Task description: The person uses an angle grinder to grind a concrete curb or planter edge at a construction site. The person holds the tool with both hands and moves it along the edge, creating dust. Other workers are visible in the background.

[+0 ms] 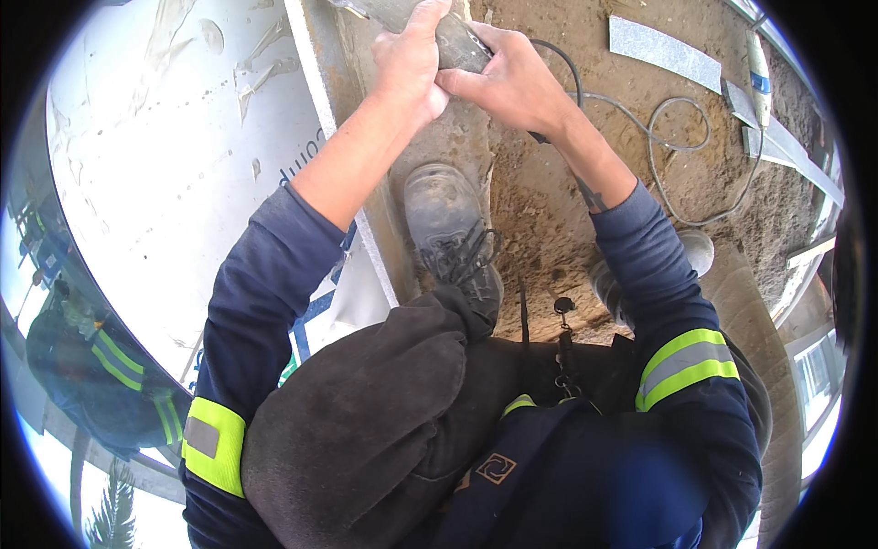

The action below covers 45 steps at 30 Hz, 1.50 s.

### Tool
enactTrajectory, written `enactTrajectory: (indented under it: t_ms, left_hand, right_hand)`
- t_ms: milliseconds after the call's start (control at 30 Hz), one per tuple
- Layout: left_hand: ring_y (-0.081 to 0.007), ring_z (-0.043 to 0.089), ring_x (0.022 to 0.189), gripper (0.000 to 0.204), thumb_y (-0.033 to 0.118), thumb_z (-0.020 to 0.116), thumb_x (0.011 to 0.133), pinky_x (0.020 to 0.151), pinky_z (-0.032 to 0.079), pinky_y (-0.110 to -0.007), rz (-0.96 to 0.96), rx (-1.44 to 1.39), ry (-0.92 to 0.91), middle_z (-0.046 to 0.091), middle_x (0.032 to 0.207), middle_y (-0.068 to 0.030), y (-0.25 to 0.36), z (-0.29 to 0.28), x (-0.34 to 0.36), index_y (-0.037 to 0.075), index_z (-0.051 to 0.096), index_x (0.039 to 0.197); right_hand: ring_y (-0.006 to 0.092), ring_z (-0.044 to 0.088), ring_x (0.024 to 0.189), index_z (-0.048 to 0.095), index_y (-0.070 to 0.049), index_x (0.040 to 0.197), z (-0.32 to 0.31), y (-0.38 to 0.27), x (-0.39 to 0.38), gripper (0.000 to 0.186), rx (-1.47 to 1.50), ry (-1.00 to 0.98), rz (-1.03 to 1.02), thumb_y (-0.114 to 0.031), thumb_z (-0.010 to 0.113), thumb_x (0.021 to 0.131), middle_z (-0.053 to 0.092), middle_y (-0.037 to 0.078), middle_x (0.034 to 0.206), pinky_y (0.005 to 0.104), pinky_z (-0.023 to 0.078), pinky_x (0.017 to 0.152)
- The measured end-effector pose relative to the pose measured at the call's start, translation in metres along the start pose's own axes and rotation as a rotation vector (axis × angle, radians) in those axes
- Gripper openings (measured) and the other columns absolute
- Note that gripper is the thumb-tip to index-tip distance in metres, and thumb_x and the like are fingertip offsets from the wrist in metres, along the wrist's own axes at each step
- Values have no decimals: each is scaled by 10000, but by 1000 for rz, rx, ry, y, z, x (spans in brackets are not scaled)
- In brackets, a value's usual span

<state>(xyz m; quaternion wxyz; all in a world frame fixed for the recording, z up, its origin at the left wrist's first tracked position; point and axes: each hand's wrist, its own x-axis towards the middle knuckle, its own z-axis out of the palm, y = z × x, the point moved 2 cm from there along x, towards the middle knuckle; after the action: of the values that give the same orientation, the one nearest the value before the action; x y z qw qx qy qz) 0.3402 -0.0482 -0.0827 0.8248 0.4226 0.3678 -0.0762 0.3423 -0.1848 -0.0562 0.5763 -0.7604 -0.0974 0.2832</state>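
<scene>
Near the top edge, both my hands are closed round a dusty grey corded tool [460,44], whose far end is cut off by the frame. My left hand [410,69] wraps its left part, thumb toward the top. On the right side my right hand [514,80] grips it, fingers partly hidden behind it. A black cord [569,64] curves out beside my right hand. Beneath the hands runs a concrete ledge [430,142], where one of my dusty boots [445,215] stands. What kind of tool it is, I cannot make out.
A large white panel [183,110] with dried smears lies along the left. On the dirt at right, a grey cable [663,188] loops near a white-and-blue tube-shaped item [759,78]. Metal strips [663,53] lie beyond it. My other boot [697,252] is on the right.
</scene>
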Motion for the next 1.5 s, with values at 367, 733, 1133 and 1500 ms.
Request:
enactTrajectory:
  t_ms: [367, 733, 1133, 1500]
  left_hand:
    - [-186, 686, 828, 246, 149, 770, 931, 701, 603, -386, 16, -62, -6, 680, 988, -78, -9, 4, -26, -9, 657, 1081]
    - [-206, 687, 882, 329, 138, 777, 925, 735, 613, -396, -19, -38, 91, 666, 1060, -108, -20, 6, -43, -37, 605, 1146]
    - [-222, 697, 898, 361, 157, 776, 925, 730, 629, -439, 12, -36, 6, 672, 1088, -133, -6, 6, -29, -43, 599, 1169]
    - [-223, 698, 819, 314, 184, 754, 917, 690, 601, -382, 43, 75, 52, 674, 943, -70, 5, 0, -11, 54, 617, 1167]
  right_hand:
    - [58, 565, 642, 632, 87, 1278, -2, 1, -22, 563, -56, -1, 1, -226, 786, 836, 684, 35, 795, 264, 470, 572]
    - [49, 553, 612, 597, 93, 1340, -1, 8, -41, 622, -24, -17, 56, -209, 774, 826, 688, 36, 792, 262, 461, 540]
    - [181, 653, 565, 658, 103, 1228, 8, 21, -18, 630, 50, 57, -43, -304, 780, 763, 666, 122, 642, 348, 527, 571]
    - [77, 598, 722, 664, 65, 1171, 9, 13, -4, 456, -25, 13, -26, -232, 773, 842, 709, 54, 848, 289, 506, 626]
